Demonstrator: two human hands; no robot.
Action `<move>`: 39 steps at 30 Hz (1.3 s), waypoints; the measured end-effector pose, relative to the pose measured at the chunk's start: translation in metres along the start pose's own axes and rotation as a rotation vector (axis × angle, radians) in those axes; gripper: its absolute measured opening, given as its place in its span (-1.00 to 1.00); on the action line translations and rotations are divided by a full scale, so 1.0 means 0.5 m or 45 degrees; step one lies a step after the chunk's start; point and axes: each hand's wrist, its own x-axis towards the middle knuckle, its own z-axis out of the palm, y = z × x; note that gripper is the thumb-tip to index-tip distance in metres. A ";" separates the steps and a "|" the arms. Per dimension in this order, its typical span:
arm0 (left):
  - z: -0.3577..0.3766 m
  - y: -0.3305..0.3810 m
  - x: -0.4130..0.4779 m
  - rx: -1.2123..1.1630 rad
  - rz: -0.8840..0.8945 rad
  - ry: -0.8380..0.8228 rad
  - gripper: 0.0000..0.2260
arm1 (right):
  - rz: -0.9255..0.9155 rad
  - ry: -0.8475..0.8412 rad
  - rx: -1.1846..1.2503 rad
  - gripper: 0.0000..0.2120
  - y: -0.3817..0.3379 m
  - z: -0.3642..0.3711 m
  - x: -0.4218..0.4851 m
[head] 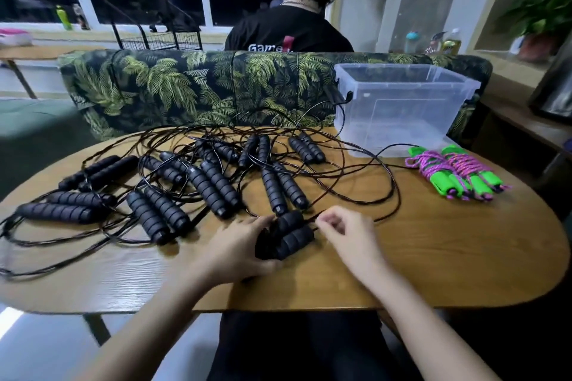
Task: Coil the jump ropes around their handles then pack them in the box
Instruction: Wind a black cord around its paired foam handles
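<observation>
My left hand (238, 246) grips a pair of black foam handles (292, 235) lying together near the table's front middle. Just to their right, my right hand (343, 232) pinches the thin black rope (382, 218) that leads off those handles. Several more pairs of black handles (216, 187) lie across the wooden table (433, 257), their loose black ropes tangled among them. At the table's far right stands a clear plastic box (402, 105) with no lid and nothing visible inside.
Two coiled ropes with green handles and pink-purple cord (458, 175) lie right of the box's front. A leaf-patterned sofa back (173, 86) runs behind the table, and a person in a black shirt (288, 31) sits beyond it, facing away.
</observation>
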 end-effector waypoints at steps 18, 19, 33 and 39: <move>0.040 -0.077 0.016 -0.273 0.345 -0.025 -0.27 | -0.477 -0.203 -0.346 -0.81 0.104 -0.012 -0.021; 0.042 -0.078 0.015 -0.280 0.350 -0.018 -0.27 | -0.460 -0.195 -0.337 -0.82 0.107 -0.014 -0.021; 0.048 -0.074 -0.008 -0.359 0.491 0.102 -0.65 | -0.599 -0.461 -0.738 -0.39 0.121 -0.034 0.031; 0.051 -0.104 -0.047 -0.353 0.440 0.233 -0.71 | -0.786 -0.332 -0.943 -0.68 0.147 -0.048 0.044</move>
